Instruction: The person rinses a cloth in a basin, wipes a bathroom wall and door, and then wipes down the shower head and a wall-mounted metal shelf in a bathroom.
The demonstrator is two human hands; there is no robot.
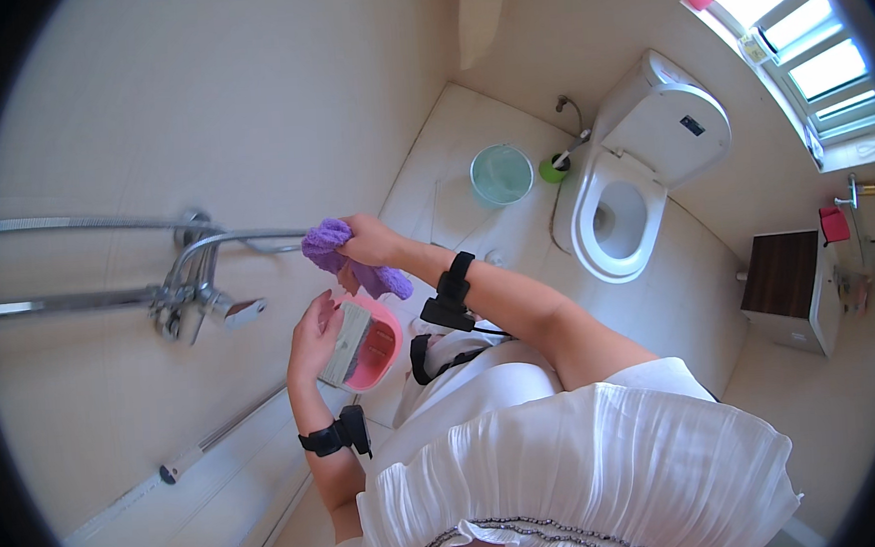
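Observation:
My right hand (372, 241) grips a bunched purple cloth (326, 239), part of which hangs down below the fingers. A metal shower hose (270, 233) runs from the wall up to the cloth; its end is hidden there. Lower down, my left hand (314, 341) is beside a pale flat rectangular object (346, 344) over a pink plastic basin (384, 352). Its thumb overlaps that object's edge, but whether it grips it cannot be made out. On the wall to the left is a chrome shower mixer tap (202, 299).
A translucent bucket (502, 175) stands on the tiled floor near a toilet brush in a green holder (553, 168). Beyond is a toilet (622, 217) with its lid raised. A small cabinet (784, 290) is at the right, below a barred window (807, 48).

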